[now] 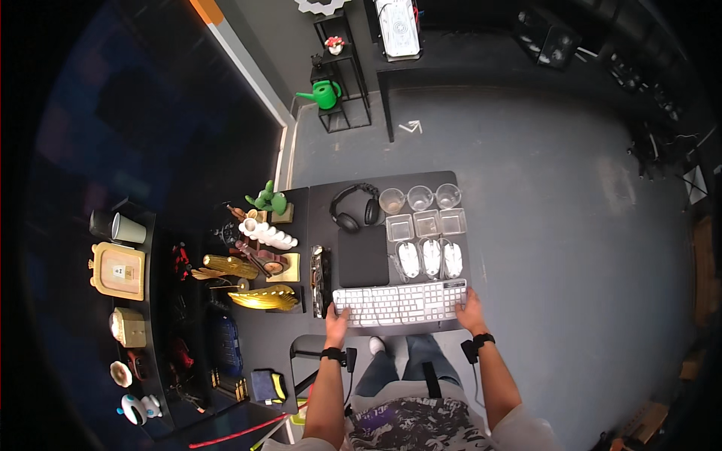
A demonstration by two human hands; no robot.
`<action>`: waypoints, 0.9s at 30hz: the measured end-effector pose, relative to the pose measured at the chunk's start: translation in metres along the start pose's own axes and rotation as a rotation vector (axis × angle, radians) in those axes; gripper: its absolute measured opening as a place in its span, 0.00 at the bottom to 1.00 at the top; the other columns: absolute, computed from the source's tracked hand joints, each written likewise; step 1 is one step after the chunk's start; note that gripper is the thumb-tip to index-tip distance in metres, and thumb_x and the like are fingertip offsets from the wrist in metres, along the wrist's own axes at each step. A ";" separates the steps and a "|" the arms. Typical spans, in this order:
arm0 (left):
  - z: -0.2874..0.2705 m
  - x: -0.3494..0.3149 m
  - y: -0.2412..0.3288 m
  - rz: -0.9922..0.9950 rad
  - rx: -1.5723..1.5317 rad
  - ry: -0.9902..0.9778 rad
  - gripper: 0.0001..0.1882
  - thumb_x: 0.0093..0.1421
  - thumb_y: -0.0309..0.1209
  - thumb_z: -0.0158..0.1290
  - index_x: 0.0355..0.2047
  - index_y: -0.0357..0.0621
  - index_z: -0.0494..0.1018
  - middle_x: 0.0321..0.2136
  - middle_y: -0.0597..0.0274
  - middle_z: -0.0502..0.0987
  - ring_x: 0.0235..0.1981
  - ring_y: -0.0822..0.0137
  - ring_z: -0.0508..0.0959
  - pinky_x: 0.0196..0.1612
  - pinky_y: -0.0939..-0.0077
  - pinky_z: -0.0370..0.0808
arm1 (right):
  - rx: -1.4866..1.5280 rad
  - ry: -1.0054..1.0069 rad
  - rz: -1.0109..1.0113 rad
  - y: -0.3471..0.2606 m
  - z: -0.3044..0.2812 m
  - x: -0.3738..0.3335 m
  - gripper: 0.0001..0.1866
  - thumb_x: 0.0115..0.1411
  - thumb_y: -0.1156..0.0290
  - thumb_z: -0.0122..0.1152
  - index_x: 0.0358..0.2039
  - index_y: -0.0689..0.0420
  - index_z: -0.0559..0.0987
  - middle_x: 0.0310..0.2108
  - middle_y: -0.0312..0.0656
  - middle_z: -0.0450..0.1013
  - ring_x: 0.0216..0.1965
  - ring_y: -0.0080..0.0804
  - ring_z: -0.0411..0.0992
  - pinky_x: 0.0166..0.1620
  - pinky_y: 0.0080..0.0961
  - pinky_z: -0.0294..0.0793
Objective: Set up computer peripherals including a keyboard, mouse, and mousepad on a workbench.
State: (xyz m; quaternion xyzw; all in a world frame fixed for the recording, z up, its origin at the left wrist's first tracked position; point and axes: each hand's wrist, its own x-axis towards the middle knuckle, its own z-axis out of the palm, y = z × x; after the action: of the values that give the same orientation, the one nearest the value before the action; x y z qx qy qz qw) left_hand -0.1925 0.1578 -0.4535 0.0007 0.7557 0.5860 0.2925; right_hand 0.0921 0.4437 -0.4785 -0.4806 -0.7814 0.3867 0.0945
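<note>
A white keyboard (398,304) spans the near part of the black table (421,328). My left hand (337,325) grips its left end and my right hand (471,312) its right end, fingers mostly under or behind the edges. Directly beyond lies a flat black rectangular thing (362,259). To its right sit three white computer mice (431,258) in a row, then three clear square containers (426,223), then three clear round cups (420,198). Black headphones (347,221) rest at the far left of this group. Whether the keyboard touches the tabletop I cannot tell.
A long dark object (321,282) stands left of the keyboard. Farther left, a side surface holds a green cactus figure (268,199), a white wavy ornament (274,237) and a yellow fluted piece (267,298). A black chair-like frame (297,347) is near my left forearm.
</note>
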 end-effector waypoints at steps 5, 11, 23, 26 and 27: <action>-0.008 -0.023 0.022 0.002 -0.077 -0.020 0.24 0.61 0.24 0.54 0.57 0.27 0.64 0.46 0.55 0.76 0.46 0.67 0.76 0.51 0.74 0.71 | -0.028 -0.039 -0.040 -0.021 -0.013 -0.012 0.32 0.53 0.73 0.62 0.57 0.69 0.65 0.49 0.62 0.68 0.52 0.62 0.68 0.56 0.46 0.69; -0.019 -0.032 0.017 0.077 0.020 0.064 0.27 0.59 0.23 0.56 0.57 0.24 0.63 0.46 0.51 0.77 0.44 0.66 0.77 0.49 0.74 0.73 | 0.022 -0.067 -0.047 -0.045 -0.028 -0.001 0.29 0.53 0.73 0.62 0.55 0.69 0.67 0.48 0.62 0.68 0.51 0.62 0.68 0.55 0.46 0.69; -0.015 -0.115 0.019 0.164 0.287 0.070 0.11 0.55 0.27 0.59 0.35 0.28 0.76 0.22 0.64 0.76 0.25 0.77 0.69 0.28 0.76 0.69 | 0.103 0.063 -0.191 -0.023 -0.097 0.002 0.17 0.56 0.64 0.63 0.39 0.64 0.77 0.33 0.56 0.76 0.37 0.55 0.76 0.41 0.44 0.75; -0.011 -0.136 0.005 0.139 0.191 0.060 0.15 0.56 0.25 0.58 0.42 0.26 0.77 0.29 0.56 0.82 0.31 0.74 0.78 0.35 0.79 0.74 | 0.061 0.042 -0.158 -0.006 -0.110 -0.011 0.18 0.56 0.62 0.63 0.39 0.64 0.77 0.34 0.57 0.76 0.37 0.55 0.76 0.41 0.43 0.75; -0.005 -0.148 0.013 0.135 0.159 0.070 0.15 0.57 0.25 0.57 0.42 0.26 0.77 0.29 0.58 0.82 0.30 0.75 0.77 0.33 0.80 0.73 | 0.075 -0.005 -0.102 -0.003 -0.118 -0.020 0.18 0.56 0.61 0.63 0.39 0.64 0.77 0.34 0.57 0.76 0.37 0.55 0.76 0.41 0.43 0.75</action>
State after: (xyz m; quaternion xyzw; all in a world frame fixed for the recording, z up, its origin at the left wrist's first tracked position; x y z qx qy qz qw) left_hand -0.0764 0.1069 -0.3762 0.0542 0.8077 0.5423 0.2249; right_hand 0.1619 0.4869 -0.3914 -0.4353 -0.7900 0.4117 0.1302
